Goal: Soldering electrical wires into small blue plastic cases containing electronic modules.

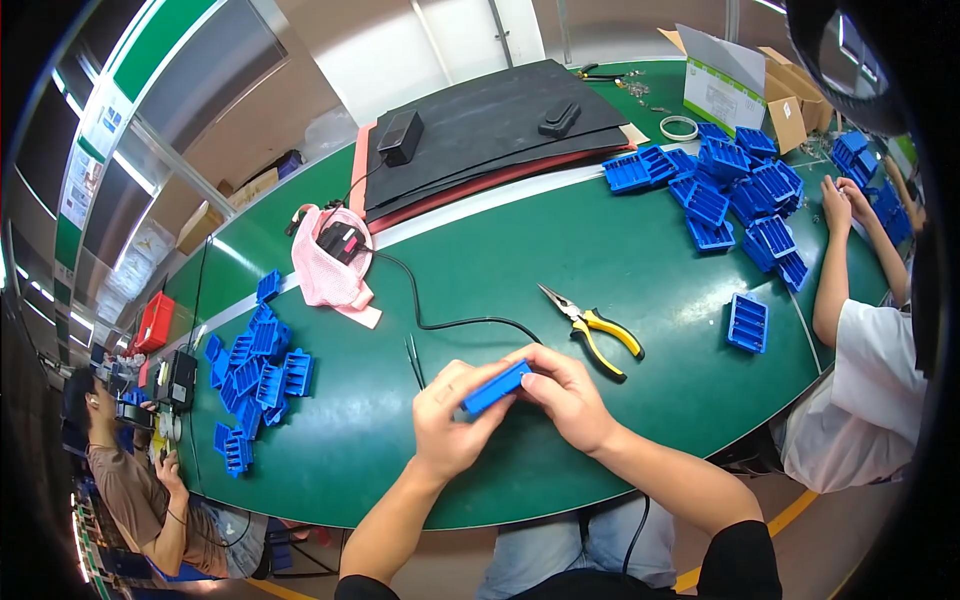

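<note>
Between both hands, just above the green tabletop near its front edge, I hold a blue plastic tray-like case (496,388), turned on its side. My left hand (449,418) grips its left end with fingers and thumb. At its right end, my right hand (562,396) presses with the thumb while the fingers wrap behind. The inside of the case is hidden from view. Long-nose pliers (598,335) with yellow and black handles lie just beyond my right hand. Dark tweezers (414,362) lie past my left hand.
Blue slotted cases pile at left (262,365) and far right (735,185); a single case (748,323) lies right. A pink cloth (328,265) and black cable (415,290) sit ahead, with black sheets (480,130) behind. People work on both sides. Open cartons (727,85) stand far right.
</note>
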A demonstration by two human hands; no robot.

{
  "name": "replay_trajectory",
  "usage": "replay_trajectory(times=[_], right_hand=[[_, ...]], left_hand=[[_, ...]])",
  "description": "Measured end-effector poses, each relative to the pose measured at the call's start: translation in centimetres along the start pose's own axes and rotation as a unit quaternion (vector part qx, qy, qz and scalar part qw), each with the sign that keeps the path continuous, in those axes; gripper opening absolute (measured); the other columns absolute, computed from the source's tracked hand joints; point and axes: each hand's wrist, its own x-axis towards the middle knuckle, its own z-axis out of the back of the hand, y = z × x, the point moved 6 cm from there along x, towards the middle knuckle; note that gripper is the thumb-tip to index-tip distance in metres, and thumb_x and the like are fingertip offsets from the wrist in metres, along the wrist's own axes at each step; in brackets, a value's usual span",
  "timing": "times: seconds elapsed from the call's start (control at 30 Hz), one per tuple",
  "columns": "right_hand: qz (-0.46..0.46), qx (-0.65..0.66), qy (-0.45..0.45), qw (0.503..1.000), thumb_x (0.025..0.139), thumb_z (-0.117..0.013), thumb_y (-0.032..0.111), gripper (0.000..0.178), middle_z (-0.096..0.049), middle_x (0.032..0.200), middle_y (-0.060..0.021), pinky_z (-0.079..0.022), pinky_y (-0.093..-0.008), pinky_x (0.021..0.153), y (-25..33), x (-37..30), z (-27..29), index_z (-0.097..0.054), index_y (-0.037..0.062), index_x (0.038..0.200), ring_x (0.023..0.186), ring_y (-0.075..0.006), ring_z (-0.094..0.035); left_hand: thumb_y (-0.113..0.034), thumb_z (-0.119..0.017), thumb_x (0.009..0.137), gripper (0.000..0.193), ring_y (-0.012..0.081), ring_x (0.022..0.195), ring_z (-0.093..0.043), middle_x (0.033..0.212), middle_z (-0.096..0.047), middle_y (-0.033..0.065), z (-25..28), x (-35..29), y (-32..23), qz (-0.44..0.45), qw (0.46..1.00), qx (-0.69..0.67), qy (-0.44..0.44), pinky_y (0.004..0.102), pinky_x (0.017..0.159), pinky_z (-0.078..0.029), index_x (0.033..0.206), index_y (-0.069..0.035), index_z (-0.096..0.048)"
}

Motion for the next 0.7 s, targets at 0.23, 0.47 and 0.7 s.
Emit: replay_trajectory(times=[0.23,0.47,0.7], right_hand=[[0.066,-0.103,-0.004,0.992,0.092,-0.063,0.007,0.021,-0.061,0.093,-0.0068,-0.057,-0.0302,0.077,0.7,0.0,-0.6,-0.054,-0.0019,0.108,0.085,-0.0133,-0.063],[0.154,-0.339,0.007,0.928,0.088,-0.066,0.011,0.019,-0.061,0.082,-0.0135,-0.049,-0.0337,0.059,1.4,-0.2,-1.1,-0.053,0.0011,0.097,0.068,-0.0236,-0.062],[0.09,-0.276,0.024,0.957,0.088,-0.065,0.004,0.015,-0.064,0.087,-0.0121,-0.055,-0.0318,0.07,1.0,-0.3,-1.0,-0.057,-0.0038,0.098,0.077,-0.0209,-0.068]], left_hand=[[0.001,-0.073,0.081,0.039,0.0152,0.097,-0.06,0.108,-0.061,0.0084,-0.3,-1.1,2.4,0.232,0.915,-0.326,-0.041,0.028,0.086,-0.049,0.115,0.002,-0.056],[-0.001,-0.068,0.086,0.027,0.0124,0.096,-0.057,0.104,-0.059,0.0066,-0.3,-1.5,2.8,0.22,0.918,-0.328,-0.037,0.0267,0.085,-0.048,0.109,0.0,-0.055],[-0.005,-0.07,0.085,0.024,0.0117,0.091,-0.058,0.099,-0.061,0.006,-0.3,-1.4,2.8,0.214,0.919,-0.327,-0.042,0.0261,0.082,-0.048,0.105,0.0,-0.057]])
